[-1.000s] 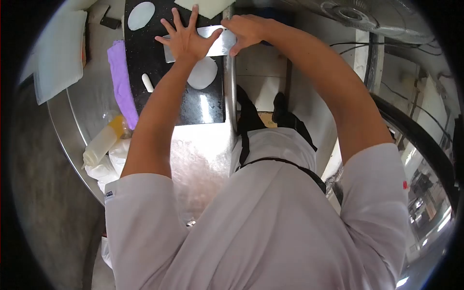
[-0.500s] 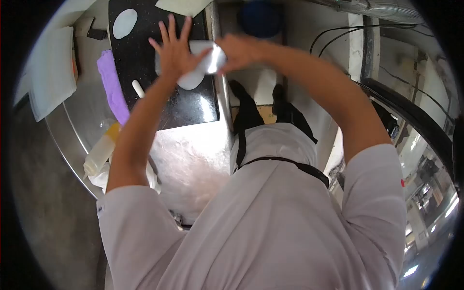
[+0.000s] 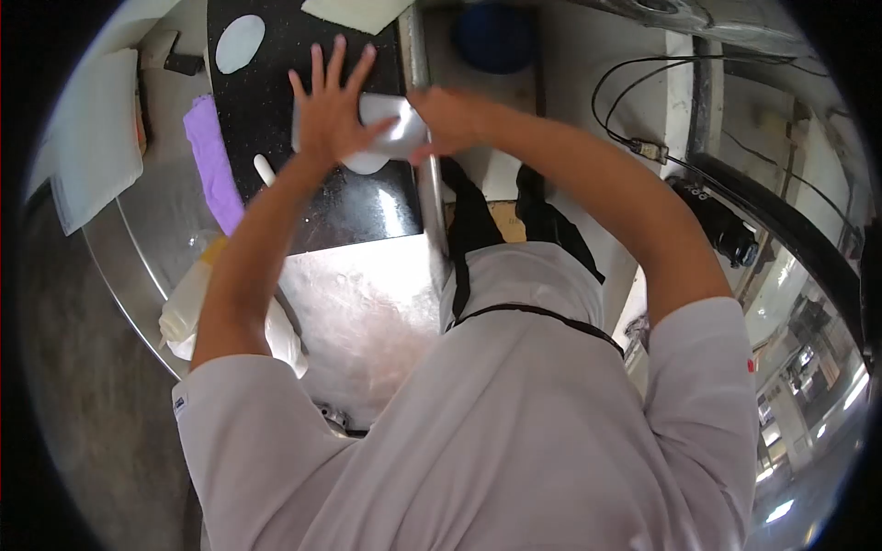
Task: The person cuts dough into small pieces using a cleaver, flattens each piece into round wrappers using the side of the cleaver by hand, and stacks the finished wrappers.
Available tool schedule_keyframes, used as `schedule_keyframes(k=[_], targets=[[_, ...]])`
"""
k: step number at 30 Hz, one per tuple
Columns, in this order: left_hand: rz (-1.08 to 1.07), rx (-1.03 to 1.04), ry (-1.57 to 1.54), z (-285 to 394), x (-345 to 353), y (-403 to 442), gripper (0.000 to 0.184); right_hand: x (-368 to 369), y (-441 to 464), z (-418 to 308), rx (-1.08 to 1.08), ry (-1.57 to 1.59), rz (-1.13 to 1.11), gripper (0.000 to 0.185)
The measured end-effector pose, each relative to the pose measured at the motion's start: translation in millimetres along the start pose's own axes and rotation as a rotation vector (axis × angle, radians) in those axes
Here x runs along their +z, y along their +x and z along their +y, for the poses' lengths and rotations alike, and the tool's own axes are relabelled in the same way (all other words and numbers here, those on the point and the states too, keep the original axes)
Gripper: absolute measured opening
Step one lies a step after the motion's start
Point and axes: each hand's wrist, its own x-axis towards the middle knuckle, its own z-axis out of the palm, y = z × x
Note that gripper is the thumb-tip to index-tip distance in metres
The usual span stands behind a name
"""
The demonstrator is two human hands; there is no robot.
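My right hand point(image 3: 455, 121) is wrapped round the end of a broad, shiny metal cleaver point(image 3: 390, 118), whose handle is hidden in the grip. My left hand point(image 3: 333, 115) lies flat over the blade, its fingers spread. Beneath the blade's near edge shows part of a thin white dough round point(image 3: 367, 163); the rest is covered. Farther up on the black board point(image 3: 358, 207) lies another flat white dough round point(image 3: 241, 44), apart from both hands. A small white elongated piece point(image 3: 265, 169) sits close to my left forearm.
Left of the board lie a purple cloth point(image 3: 211, 151) and a pale squeeze bottle point(image 3: 186, 298), partly behind my forearm. A cream sheet point(image 3: 358, 11) lies at the far end. Cables point(image 3: 643, 61) and a dark blue container point(image 3: 494, 37) are to the right.
The blade and both hands have shifted slightly nearer to me, and less of the dough round shows below the blade. The view has tilted a little.
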Motion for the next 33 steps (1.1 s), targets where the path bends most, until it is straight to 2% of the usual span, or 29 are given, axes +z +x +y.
schedule_keyframes(k=[2,4,5,6,8,9,12,13,14,16,18,20,22,24,26,28,29,30,32,33], targets=[[-0.065,-0.047,0.044,3,-1,-1,0.106,-1,1,4,0.014,-0.024,-0.013,0.094],[0.003,0.020,0.069,-11,-6,24,0.106,2,8,3,0.055,0.051,0.126,0.093],[0.102,0.013,0.139,-11,-9,35,0.092,-9,14,6,-0.015,0.005,0.191,0.092],[0.119,0.017,0.147,-7,-25,57,0.092,-22,21,11,-0.020,-0.010,0.202,0.092],[-0.341,-0.190,0.218,6,-58,82,0.116,-31,30,11,0.014,-0.102,0.228,0.091],[-0.353,-0.189,0.217,10,-62,66,0.116,-32,37,8,0.071,-0.055,0.191,0.092],[-0.381,-0.085,0.172,-3,-43,48,0.116,2,15,3,0.031,0.011,0.183,0.093],[-0.443,-0.114,0.216,8,-42,39,0.116,3,6,-4,0.102,-0.030,0.081,0.095],[-0.436,-0.152,0.190,9,-40,41,0.114,-7,13,5,0.091,-0.039,0.074,0.095],[-0.328,-0.132,0.209,5,-38,53,0.113,-17,16,10,0.019,-0.014,0.104,0.095],[-0.201,-0.176,0.210,-2,-34,61,0.112,-37,25,15,0.042,0.011,0.104,0.094],[-0.139,-0.159,0.161,-9,-36,67,0.115,-40,42,23,-0.033,-0.114,0.167,0.091],[-0.155,-0.136,0.160,-9,-40,68,0.116,-42,38,18,-0.111,-0.140,0.261,0.088],[-0.219,-0.115,0.158,1,-32,59,0.116,-23,21,15,0.029,-0.042,0.065,0.086],[-0.269,-0.118,0.174,-2,-27,64,0.117,-22,24,25,0.000,-0.052,0.125,0.084],[-0.101,-0.128,0.187,-11,-29,68,0.118,-39,33,25,-0.069,-0.002,0.245,0.082],[-0.039,-0.135,0.289,-22,-26,74,0.118,-44,51,38,-0.145,-0.123,0.346,0.076],[0.114,-0.123,0.244,-35,-22,75,0.118,-47,69,53,-0.208,-0.251,0.458,0.071],[0.259,-0.188,0.264,-50,-12,73,0.116,-57,112,73,-0.186,-0.330,0.369,0.046],[0.256,-0.184,0.265,-52,-15,60,0.116,-61,111,60,-0.184,-0.327,0.372,0.046]])
